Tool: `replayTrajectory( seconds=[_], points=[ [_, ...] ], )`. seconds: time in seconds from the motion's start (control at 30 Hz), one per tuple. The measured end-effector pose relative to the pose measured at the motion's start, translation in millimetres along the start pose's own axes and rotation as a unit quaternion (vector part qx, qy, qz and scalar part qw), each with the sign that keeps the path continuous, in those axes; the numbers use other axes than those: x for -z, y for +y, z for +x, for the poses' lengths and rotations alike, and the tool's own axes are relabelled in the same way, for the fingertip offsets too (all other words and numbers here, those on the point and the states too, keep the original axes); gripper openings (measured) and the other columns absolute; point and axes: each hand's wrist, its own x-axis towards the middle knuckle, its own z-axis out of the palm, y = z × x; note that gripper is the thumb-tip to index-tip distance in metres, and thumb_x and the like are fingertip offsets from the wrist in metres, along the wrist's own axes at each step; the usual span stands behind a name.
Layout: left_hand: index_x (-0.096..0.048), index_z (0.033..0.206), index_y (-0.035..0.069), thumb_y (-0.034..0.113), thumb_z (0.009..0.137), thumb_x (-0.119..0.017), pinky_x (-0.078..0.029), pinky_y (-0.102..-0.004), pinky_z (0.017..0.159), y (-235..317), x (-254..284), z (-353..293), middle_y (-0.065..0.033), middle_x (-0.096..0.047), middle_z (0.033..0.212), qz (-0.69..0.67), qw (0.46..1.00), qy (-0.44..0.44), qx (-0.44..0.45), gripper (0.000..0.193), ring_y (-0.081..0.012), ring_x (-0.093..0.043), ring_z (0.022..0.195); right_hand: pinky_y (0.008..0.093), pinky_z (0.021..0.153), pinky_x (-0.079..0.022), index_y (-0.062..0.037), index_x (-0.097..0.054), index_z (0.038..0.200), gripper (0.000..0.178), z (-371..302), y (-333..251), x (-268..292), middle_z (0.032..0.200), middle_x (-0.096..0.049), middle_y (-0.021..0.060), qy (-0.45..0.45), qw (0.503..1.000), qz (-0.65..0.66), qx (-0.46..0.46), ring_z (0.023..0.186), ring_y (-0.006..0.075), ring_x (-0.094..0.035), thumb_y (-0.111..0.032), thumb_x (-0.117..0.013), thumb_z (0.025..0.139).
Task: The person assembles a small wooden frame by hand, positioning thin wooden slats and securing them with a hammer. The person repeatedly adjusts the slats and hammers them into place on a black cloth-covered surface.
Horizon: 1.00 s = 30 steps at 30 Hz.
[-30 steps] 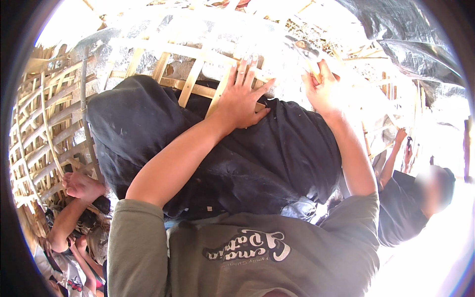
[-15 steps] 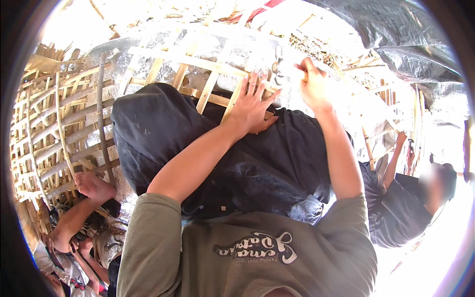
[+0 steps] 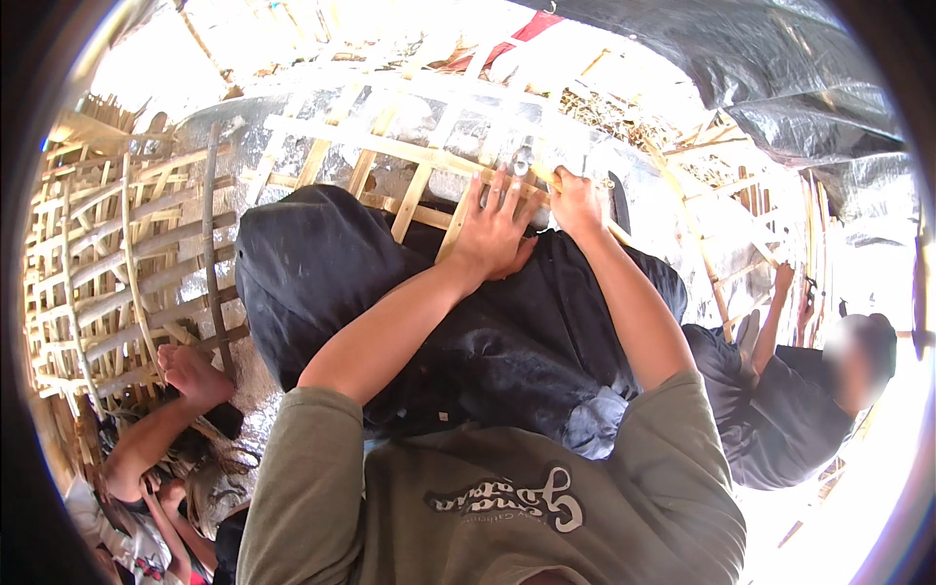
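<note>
A lattice of pale bamboo strips [image 3: 417, 156] lies across the far side of my dark-clothed knees. My left hand [image 3: 490, 229] rests on its right part, fingers stretched out and apart along the strips, thumb out to the side. Close to its right, my right hand [image 3: 577, 203] is closed around the wooden handle of a hammer [image 3: 542, 174]. The hammer's metal head [image 3: 524, 156] is just beyond my left fingertips, over the lattice edge. Glare hides whether it touches the strips. No nail can be made out.
Woven bamboo lattice panels [image 3: 107, 263] stand at the left, near another person's bare foot [image 3: 195, 375]. Another person in dark clothes [image 3: 790, 409] sits at the right by a bamboo frame [image 3: 702, 253]. Black plastic sheeting [image 3: 799, 88] hangs at the upper right.
My right hand has come down and leftward with the hammer, from raised to beside my left hand. My left hand stays on the lattice. The view has shifted slightly.
</note>
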Motion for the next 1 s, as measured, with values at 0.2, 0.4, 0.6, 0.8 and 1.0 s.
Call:
replayTrajectory(
  seconds=[0.2,0.4,0.6,0.8,1.0],
  points=[
    [-0.046,0.144,0.005,0.043,0.092,-0.056,-0.014,-0.0675,0.115,4,-4,-1,-0.0215,-0.051,0.140,0.055,0.998,0.012,-0.027,0.065,-0.0417,-0.038,0.139,0.0506,0.080,-0.055,-0.0146,-0.064,0.109,0.022,-4,-8,3,0.093,-0.071,0.0188,-0.022,0.996,-0.076,0.028,0.089,0.0392,-0.070,-0.020,-0.052,0.092],
    [-0.058,0.128,0.000,0.035,0.091,-0.058,-0.025,-0.0650,0.113,11,55,-8,-0.0238,-0.063,0.122,0.179,0.978,-0.103,0.007,0.051,-0.0387,-0.057,0.121,0.0496,0.079,-0.056,-0.0137,-0.064,0.112,0.025,-4,-3,-1,0.094,-0.071,0.0197,-0.007,0.997,-0.072,0.037,0.090,0.0403,-0.070,-0.016,-0.052,0.090],
    [-0.063,0.112,0.001,0.036,0.094,-0.056,-0.053,-0.0541,0.086,-42,137,11,-0.0230,-0.069,0.099,-0.058,0.976,-0.168,0.127,0.039,-0.0411,-0.068,0.095,0.0500,0.080,-0.055,-0.0124,-0.065,0.111,0.025,-4,1,-5,0.093,-0.071,0.0197,0.014,0.997,-0.064,0.047,0.088,0.0407,-0.070,-0.013,-0.053,0.088],
    [-0.066,0.113,0.005,0.032,0.094,-0.053,-0.026,-0.0653,0.112,-140,73,22,-0.0176,-0.067,0.112,0.100,0.985,-0.007,0.137,0.035,-0.0354,-0.057,0.118,0.0522,0.081,-0.053,-0.0114,-0.064,0.107,0.022,-7,-9,7,0.094,-0.070,0.0238,-0.012,0.997,-0.060,0.044,0.088,0.0430,-0.069,-0.016,-0.052,0.090],
    [-0.068,0.113,0.004,0.034,0.098,-0.048,-0.019,-0.0675,0.114,-164,55,24,-0.0162,-0.066,0.115,0.093,0.982,-0.013,0.162,0.039,-0.0317,-0.055,0.121,0.0509,0.084,-0.053,-0.0125,-0.065,0.114,0.029,-5,-11,10,0.098,-0.070,0.0219,-0.034,0.997,-0.064,0.015,0.093,0.0412,-0.068,-0.020,-0.055,0.088]
  ],
)
